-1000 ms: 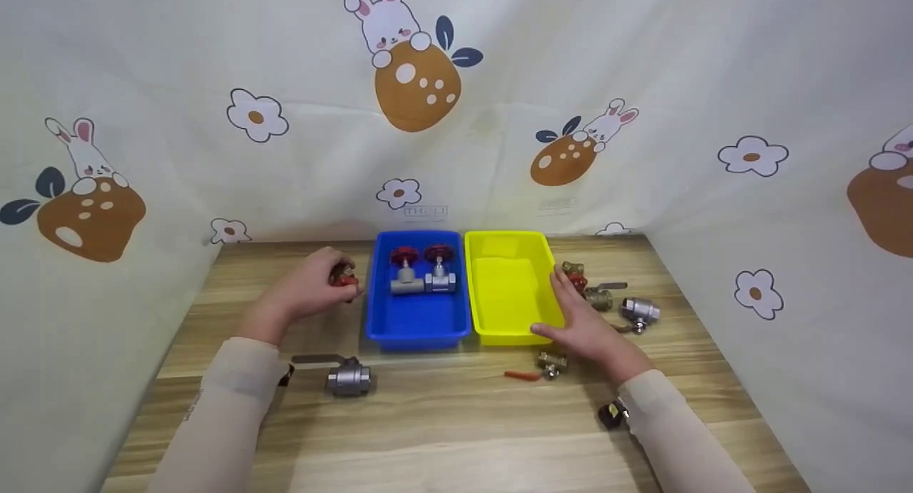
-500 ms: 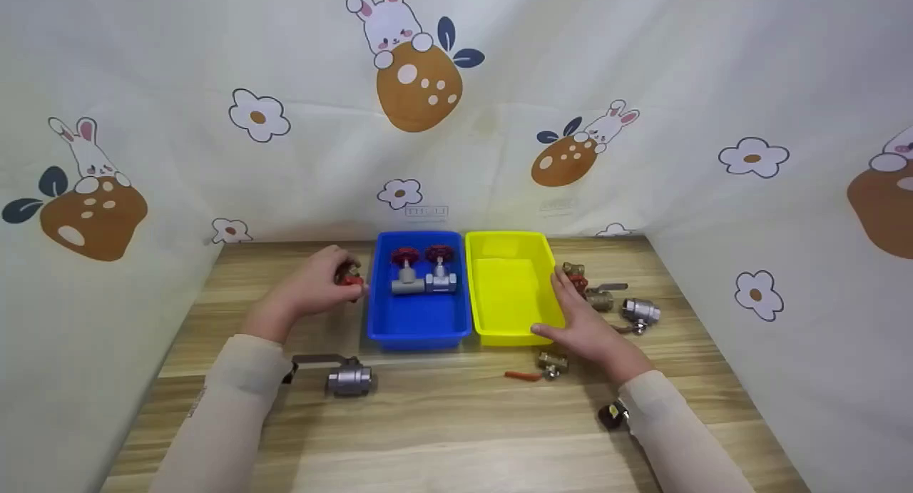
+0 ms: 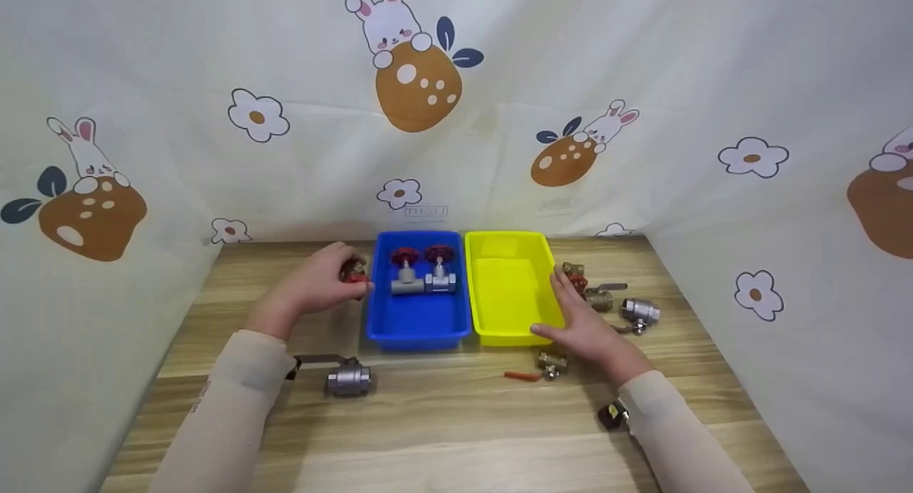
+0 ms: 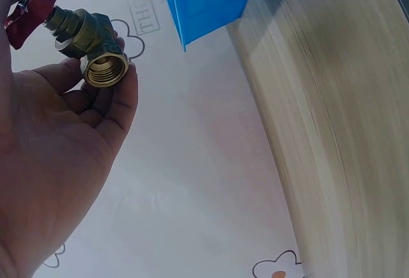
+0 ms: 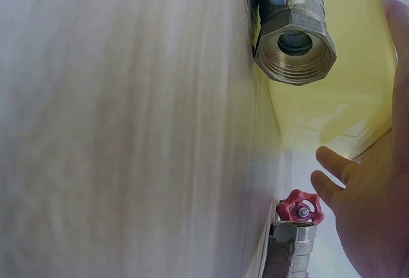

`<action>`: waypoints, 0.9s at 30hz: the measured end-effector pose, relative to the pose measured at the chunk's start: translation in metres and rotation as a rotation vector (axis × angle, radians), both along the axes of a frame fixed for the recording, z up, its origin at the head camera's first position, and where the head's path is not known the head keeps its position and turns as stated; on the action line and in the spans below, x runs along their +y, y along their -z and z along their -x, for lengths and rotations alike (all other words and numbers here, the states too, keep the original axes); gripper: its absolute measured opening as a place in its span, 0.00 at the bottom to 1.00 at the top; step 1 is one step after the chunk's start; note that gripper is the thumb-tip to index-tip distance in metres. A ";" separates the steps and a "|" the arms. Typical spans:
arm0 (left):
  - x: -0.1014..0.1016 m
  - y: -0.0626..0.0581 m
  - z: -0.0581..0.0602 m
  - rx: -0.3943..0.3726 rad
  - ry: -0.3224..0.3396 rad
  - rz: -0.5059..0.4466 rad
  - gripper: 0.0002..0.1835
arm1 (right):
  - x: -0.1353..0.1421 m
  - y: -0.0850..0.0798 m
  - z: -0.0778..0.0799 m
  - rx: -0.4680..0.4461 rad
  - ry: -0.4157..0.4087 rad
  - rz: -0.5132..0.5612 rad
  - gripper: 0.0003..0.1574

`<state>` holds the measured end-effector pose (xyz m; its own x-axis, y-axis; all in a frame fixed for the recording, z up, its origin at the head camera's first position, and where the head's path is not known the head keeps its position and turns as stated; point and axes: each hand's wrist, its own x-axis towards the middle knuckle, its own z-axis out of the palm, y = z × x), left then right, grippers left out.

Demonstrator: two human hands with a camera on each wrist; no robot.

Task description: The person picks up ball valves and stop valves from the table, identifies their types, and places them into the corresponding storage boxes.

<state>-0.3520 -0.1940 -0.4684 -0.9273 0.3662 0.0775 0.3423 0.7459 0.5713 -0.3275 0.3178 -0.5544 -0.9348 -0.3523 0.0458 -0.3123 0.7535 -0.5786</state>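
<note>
My left hand (image 3: 317,282) holds a brass valve (image 4: 89,38) just left of the blue bin (image 3: 421,322). In the left wrist view, the valve's threaded opening faces the camera, and its red handle (image 4: 39,6) lies by the thumb side. Two valves with dark red handwheels, a grey valve (image 3: 407,285) and a silver valve (image 3: 441,282), lie inside the blue bin. My right hand (image 3: 585,329), fingers extended, rests against the right side of the yellow bin (image 3: 510,293), which adjoins the blue one.
A steel lever valve (image 3: 349,379) lies near the left forearm. In front of the yellow bin is a small brass valve (image 3: 553,362) with an orange-red lever. Several valves, including a steel one (image 3: 642,309), lie right of that bin. A printed curtain surrounds the table.
My left hand has moved slightly right with the brass valve, closer to the blue bin. The right hand and both bins have stayed in place.
</note>
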 end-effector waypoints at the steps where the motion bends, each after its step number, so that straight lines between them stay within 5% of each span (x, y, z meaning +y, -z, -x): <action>1: 0.001 0.000 0.000 0.000 0.001 0.004 0.33 | 0.000 0.000 0.000 -0.005 0.003 0.002 0.73; 27: 0.033 -0.016 0.008 0.025 0.079 0.075 0.32 | 0.000 -0.001 0.000 0.004 -0.004 -0.008 0.73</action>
